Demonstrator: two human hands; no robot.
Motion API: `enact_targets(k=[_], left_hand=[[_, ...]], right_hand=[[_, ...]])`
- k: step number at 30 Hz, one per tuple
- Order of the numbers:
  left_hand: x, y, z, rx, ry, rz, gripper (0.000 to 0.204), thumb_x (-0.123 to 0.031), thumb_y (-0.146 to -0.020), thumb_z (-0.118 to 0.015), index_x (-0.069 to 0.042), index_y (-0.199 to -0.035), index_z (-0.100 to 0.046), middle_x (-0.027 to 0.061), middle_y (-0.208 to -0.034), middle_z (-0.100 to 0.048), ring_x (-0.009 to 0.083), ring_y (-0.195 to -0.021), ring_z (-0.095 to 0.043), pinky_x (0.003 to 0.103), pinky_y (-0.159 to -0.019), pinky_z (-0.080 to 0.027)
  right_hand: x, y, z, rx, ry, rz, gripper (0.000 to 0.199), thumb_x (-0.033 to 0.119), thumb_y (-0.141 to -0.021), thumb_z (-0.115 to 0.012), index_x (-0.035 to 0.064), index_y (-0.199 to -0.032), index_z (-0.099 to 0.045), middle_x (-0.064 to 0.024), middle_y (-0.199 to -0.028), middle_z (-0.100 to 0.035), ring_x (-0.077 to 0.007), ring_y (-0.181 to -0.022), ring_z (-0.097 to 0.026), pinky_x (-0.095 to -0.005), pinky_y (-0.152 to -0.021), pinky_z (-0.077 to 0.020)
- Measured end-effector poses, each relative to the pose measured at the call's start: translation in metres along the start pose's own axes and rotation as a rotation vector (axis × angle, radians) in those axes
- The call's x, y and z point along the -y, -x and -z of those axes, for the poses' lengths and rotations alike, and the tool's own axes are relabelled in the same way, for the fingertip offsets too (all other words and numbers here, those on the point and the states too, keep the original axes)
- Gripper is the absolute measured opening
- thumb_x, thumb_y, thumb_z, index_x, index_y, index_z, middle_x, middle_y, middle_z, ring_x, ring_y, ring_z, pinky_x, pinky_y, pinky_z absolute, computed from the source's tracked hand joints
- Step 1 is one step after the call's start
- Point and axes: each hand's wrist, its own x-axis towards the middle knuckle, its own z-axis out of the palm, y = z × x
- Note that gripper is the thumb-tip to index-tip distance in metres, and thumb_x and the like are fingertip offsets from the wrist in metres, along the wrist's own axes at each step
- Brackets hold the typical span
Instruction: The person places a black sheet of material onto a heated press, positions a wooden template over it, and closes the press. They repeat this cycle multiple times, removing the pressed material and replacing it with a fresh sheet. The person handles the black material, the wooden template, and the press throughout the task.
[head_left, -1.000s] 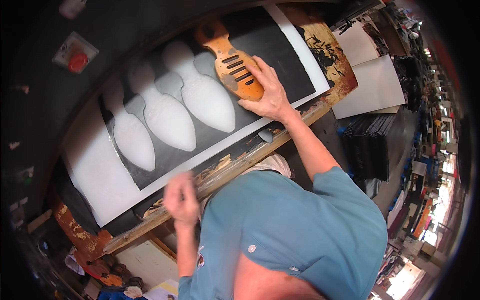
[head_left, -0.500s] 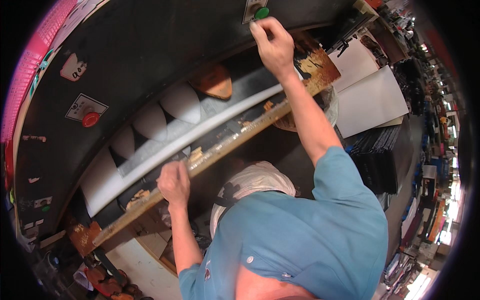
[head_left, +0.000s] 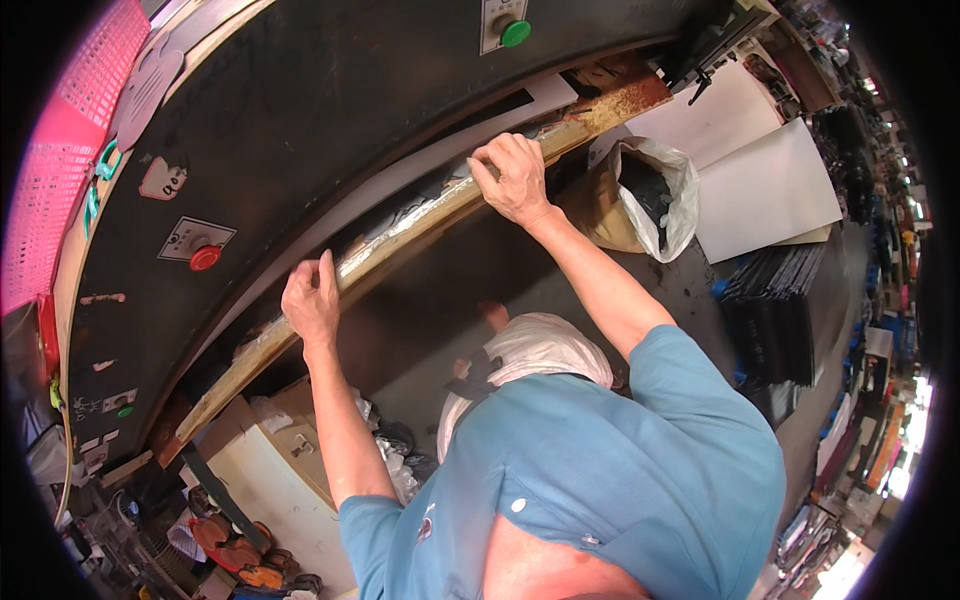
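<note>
At front of press, both on worn wooden edge (head_left: 400, 235); left hand (head_left: 312, 300) flat, fingers loose; right hand (head_left: 512, 178) curled round it, gripping.

Worn wooden board (head_left: 420, 225) at the front of a dark machine

The board is long, narrow and pale, its surface scuffed and stained, rust-coloured at the far end. It runs diagonally from lower left to upper right, just beneath a white sheet (head_left: 400, 175) tucked under the machine's black body.
</note>
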Motion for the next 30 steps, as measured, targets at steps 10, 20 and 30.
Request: enact_targets(k=[10, 20, 30], left_hand=[[-0.006, 0.002, -0.001, 0.035, 0.010, -0.009, 0.029, -0.030, -0.098, -0.078, -0.005, -0.086, -0.070, 0.0143, -0.085, -0.072, 0.0359, -0.082, -0.070, 0.045, -0.076, -0.055], [0.000, 0.032, -0.008, -0.008, 0.070, -0.078, 0.027, -0.016, -0.092, -0.083, -0.004, -0.082, -0.061, 0.0131, -0.082, -0.064, 0.0354, -0.079, -0.062, 0.046, -0.073, -0.049], [-0.021, 0.118, 0.029, 0.192, 0.158, 0.028, 0.026, -0.013, -0.089, -0.084, -0.005, -0.080, -0.061, 0.0121, -0.080, -0.061, 0.0346, -0.076, -0.060, 0.046, -0.069, -0.047]], right_hand=[[-0.001, -0.006, -0.001, 0.032, -0.022, 0.034, 0.009, 0.019, -0.090, -0.079, 0.0137, -0.085, -0.074, 0.0003, -0.083, -0.065, -0.0242, -0.086, -0.064, -0.0422, -0.086, -0.0453], [0.002, 0.020, 0.003, 0.151, -0.027, -0.017, 0.008, 0.017, -0.092, -0.076, 0.0098, -0.088, -0.076, -0.0020, -0.089, -0.069, -0.0244, -0.091, -0.066, -0.0410, -0.088, -0.0469], [0.048, -0.001, 0.011, 0.284, -0.238, -0.190, 0.073, 0.041, -0.084, -0.087, -0.0028, -0.138, -0.065, -0.0228, -0.139, -0.063, -0.0344, -0.119, -0.066, -0.0425, -0.103, -0.0542]])
